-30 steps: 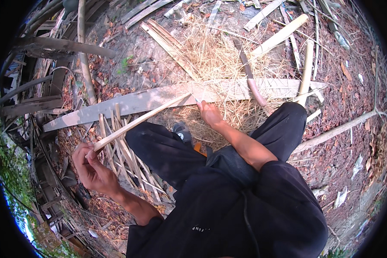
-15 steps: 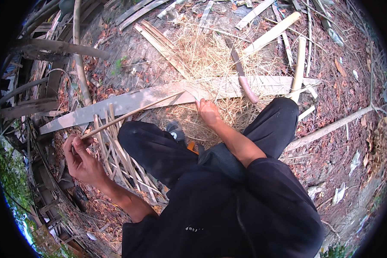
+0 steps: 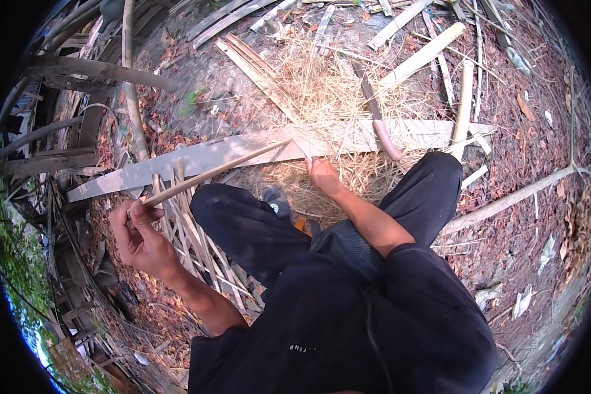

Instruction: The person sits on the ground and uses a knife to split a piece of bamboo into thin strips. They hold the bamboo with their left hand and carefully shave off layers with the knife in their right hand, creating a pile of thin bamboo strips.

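Note:
My left hand [image 3: 141, 238] pinches one end of a long thin bamboo strip [image 3: 217, 172] between thumb and fingers. The strip slants up to the right, its far end over a wide pale board [image 3: 131, 178] lying across in front of my legs. My right hand [image 3: 323, 176] is closed around a small knife [image 3: 301, 146], whose pale blade points toward that far end; its handle is hidden in my fingers. Beyond my right hand, a machete [image 3: 370, 98] with a dark blade and brown handle rests across the board.
Cut strips [image 3: 197, 236] lie in a bundle beside my left knee. Straw-like shavings [image 3: 322, 85] heap around the board. Split bamboo pieces [image 3: 259, 77] and a pale pole [image 3: 423, 56] lie beyond it. Stacked old timber [image 3: 59, 164] stands at the left; a branch [image 3: 505, 197] lies at the right.
My left hand has shifted a little right and away from me with the strip, nearer to my right hand. The whole view has moved slightly. My right hand keeps its place by the board.

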Available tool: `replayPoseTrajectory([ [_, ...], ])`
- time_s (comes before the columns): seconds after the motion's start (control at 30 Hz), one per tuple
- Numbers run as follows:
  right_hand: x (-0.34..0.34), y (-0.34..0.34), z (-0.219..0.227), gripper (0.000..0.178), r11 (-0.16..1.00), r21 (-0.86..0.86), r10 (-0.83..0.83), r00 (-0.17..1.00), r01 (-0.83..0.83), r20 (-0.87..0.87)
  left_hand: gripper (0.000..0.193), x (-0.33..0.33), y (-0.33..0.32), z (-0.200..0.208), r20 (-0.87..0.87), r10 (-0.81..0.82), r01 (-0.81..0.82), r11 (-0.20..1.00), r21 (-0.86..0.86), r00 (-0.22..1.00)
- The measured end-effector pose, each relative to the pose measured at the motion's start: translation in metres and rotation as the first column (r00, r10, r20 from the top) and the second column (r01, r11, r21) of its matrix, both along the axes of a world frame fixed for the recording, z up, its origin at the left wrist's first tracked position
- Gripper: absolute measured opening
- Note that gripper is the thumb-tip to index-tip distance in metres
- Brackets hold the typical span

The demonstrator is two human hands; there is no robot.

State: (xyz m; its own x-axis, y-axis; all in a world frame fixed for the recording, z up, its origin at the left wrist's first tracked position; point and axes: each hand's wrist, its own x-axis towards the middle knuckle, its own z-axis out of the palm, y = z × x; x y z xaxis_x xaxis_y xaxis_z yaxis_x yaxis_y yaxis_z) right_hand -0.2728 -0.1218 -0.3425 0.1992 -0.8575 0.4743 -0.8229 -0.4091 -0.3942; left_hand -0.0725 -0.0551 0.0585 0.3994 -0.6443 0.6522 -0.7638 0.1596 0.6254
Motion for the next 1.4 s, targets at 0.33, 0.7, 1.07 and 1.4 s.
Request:
replayPoseTrajectory([
  [0.33, 0.011, -0.026, 0.186, 0.042, 0.554, 0.751, -0.041, 0.889, -0.359, 0.455, 0.011, -0.043, -0.011, 0.011, 0.035, -0.037, 0.040, 0.996, -0.079, 0.999],
  [0.7, 0.025, -0.013, 0.161, 0.036, 0.705, 0.670, 0.003, 0.945, -0.234, 0.328, 0.014, -0.043, -0.016, 0.010, 0.035, 0.018, -0.015, 0.998, -0.066, 0.999],
  [1.07, 0.003, -0.007, 0.059, 0.035, 0.768, 0.641, -0.044, 0.997, -0.011, 0.069, 0.012, -0.052, -0.016, 0.015, 0.130, -0.060, 0.059, 0.998, 0.006, 0.990],
  [1.4, -0.007, -0.026, 0.040, 0.044, 0.566, 0.823, -0.107, 0.987, -0.040, 0.122, 0.019, -0.041, -0.012, 0.017, 0.120, -0.044, 0.040, 0.999, 0.033, 0.992],
])
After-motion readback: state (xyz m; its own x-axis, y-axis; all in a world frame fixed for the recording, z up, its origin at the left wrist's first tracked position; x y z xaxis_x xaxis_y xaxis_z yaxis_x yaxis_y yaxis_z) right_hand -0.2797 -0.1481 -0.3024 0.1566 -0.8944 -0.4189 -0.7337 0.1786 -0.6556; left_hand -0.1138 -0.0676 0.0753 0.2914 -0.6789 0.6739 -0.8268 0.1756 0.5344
